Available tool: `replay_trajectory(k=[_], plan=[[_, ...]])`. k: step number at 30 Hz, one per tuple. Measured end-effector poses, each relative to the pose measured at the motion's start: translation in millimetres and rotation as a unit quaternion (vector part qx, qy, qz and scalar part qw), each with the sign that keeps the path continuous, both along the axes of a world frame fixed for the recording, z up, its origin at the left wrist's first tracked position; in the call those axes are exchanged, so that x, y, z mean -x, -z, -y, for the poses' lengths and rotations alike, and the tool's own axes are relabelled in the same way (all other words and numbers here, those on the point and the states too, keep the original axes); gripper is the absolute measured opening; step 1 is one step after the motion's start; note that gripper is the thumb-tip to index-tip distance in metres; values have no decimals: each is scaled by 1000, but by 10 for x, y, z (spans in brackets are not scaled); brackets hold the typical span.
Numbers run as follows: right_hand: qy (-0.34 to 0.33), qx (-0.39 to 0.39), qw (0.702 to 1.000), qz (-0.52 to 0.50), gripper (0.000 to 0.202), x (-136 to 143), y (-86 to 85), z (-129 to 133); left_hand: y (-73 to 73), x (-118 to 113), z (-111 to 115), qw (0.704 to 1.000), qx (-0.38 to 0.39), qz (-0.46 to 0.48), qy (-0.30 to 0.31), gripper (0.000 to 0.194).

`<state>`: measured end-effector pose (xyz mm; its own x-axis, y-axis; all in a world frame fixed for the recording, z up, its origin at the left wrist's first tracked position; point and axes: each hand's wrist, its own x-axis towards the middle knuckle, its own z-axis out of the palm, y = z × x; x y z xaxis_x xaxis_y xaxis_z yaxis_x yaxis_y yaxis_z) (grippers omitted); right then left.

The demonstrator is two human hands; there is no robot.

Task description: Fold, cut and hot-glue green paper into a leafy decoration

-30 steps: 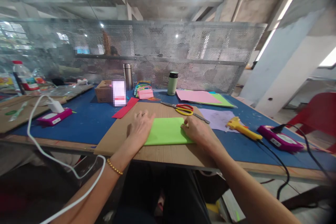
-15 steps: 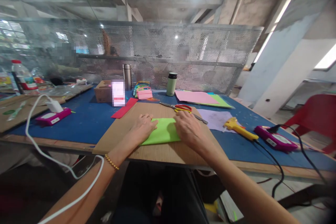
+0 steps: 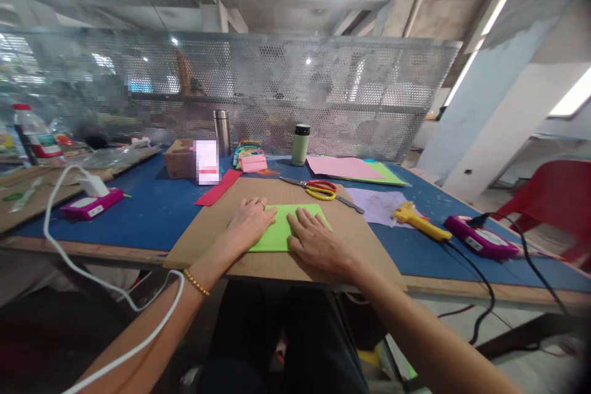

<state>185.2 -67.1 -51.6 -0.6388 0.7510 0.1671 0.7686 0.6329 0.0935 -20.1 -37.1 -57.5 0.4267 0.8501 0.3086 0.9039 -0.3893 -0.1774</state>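
A bright green folded sheet (image 3: pixel 278 229), felt or foam by its look, lies flat on a piece of brown cardboard (image 3: pixel 203 240) before me. My left hand (image 3: pixel 252 221) rests over its left end, fingers stretched out, the thumb on the green surface. With fingers spread, my right hand (image 3: pixel 316 237) presses flat on its right half. Just beyond the green sheet are scissors (image 3: pixel 322 189) with red and yellow handles. A grey metal blade (image 3: pixel 349 204) pokes out to their right; I cannot make out its kind.
A red strip (image 3: pixel 218 188) lies at the back left. On the right are a yellow glue gun (image 3: pixel 421 221) with a black cord, a lilac sheet (image 3: pixel 376 204) and a purple power strip (image 3: pixel 482 237). A green tumbler (image 3: pixel 300 145) and a pink sheet (image 3: pixel 339 167) are behind.
My right hand has moved left and nearer from the green sheet's right end onto its surface, flattening out. The sheet's right end and the scissors' handles now show. My left hand has barely moved.
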Motion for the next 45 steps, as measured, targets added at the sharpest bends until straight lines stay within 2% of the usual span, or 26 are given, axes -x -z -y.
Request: replay_trajectory(k=[5,9,10,14,16,22,24,27,28,30,33,37,41,45], plan=[[49,-15,999,2,33,-295,74,153,40,11,-43,1000,6,9,11,30],[100,-47,994,19,44,-199,32,273,39,8,-40,1000,-3,0,26,29],[85,-49,995,20,47,-121,15,292,33,4,-33,1000,-4,-2,26,29],[-66,7,998,-8,55,151,27,336,2,-12,1,1000,-4,-12,27,29],[-82,24,996,-31,57,129,84,355,-5,-10,5,1000,-4,-14,25,28],[42,-19,998,-39,67,-375,221,476,-26,14,-14,999,2,-23,29,31],[53,-39,997,-27,70,-446,234,511,-53,-64,35,1000,5,-20,11,30],[48,-70,996,-17,75,-436,258,514,-70,-327,213,999,-9,9,-31,33],[45,-78,996,-17,76,-427,271,504,-56,-436,290,1000,0,25,-16,33],[34,-83,996,-22,80,-427,300,477,7,-634,440,995,46,57,63,39],[16,-86,995,-37,84,-469,342,445,140,-752,604,989,35,115,88,63],[6,-98,994,-48,84,-507,366,443,238,-537,733,989,49,111,82,84],[9,-105,994,-41,89,-478,354,479,292,-170,868,993,36,93,66,86],[2,-95,994,-51,83,-500,306,459,407,141,1020,995,-40,81,36,84]])
